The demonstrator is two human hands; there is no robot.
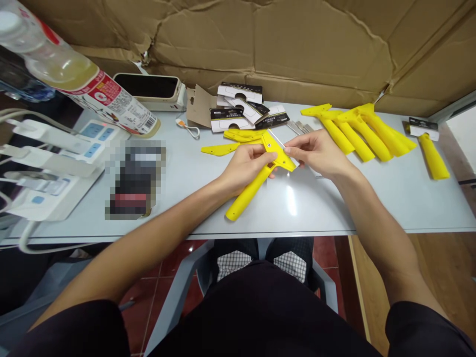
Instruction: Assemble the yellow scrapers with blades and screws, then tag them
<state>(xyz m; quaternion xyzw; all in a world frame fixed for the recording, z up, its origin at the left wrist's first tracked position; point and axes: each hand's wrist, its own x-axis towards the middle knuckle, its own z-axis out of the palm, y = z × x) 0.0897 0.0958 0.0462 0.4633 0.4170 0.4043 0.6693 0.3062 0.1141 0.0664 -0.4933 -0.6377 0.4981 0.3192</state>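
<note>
A yellow plastic tool (248, 194) with a long handle and a wide head is held over the table by my left hand (247, 166), its thumb pressed on the head. My right hand (316, 151) pinches a thin metal blade (278, 140) that lies along the upper right edge of the head. Loose yellow pieces (219, 149) rest just behind my left hand. Beyond my right hand are some metal blades (299, 127) and several yellow handles (372, 136) in a row.
Black and white cards (241, 106) are piled at the back by a cardboard box (199, 105). At the left are a bottle (107, 96), a power strip (78, 173), a white device (148, 91) and a pixelated object (136, 181). One carded yellow handle (434, 156) lies far right.
</note>
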